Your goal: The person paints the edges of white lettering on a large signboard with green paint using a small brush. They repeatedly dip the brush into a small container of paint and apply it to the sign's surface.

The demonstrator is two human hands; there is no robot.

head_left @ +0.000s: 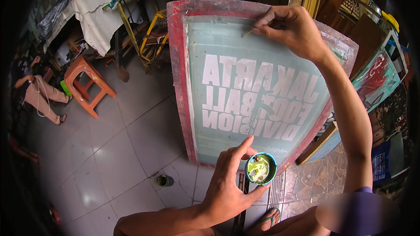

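Left hand (227,182): yours, entering from the lower edge, fingers and thumb closed around the side of a small round cup (275,168). The cup has a blue rim and is held with its mouth facing up toward you, in front of the lower edge of the framed screen.

Paint (259,169): inside that cup, green streaked with white.

Right hand (294,31): yours, raised over the upper part of the screen, thumb and fingers pinched on a thin stick (247,33). Its tip points down and to the left; you cannot tell from this angle whether it touches the mesh.

Framed screen (176,65): large, worn red border, propped upright at a tilt before you, its face to you. Its pale grey-green mesh (227,35) bears three rows of whitish block lettering (238,94), reversed.

Second cup (165,180): small, dark, green inside, standing on the tiled floor (140,153) to the left of your left hand.

Surroundings: an orange plastic stool (103,91) at left; beyond it, a person in pinkish trousers (43,100); a white cloth (94,15) draped at upper left; your sandalled foot (269,219) below the held cup.
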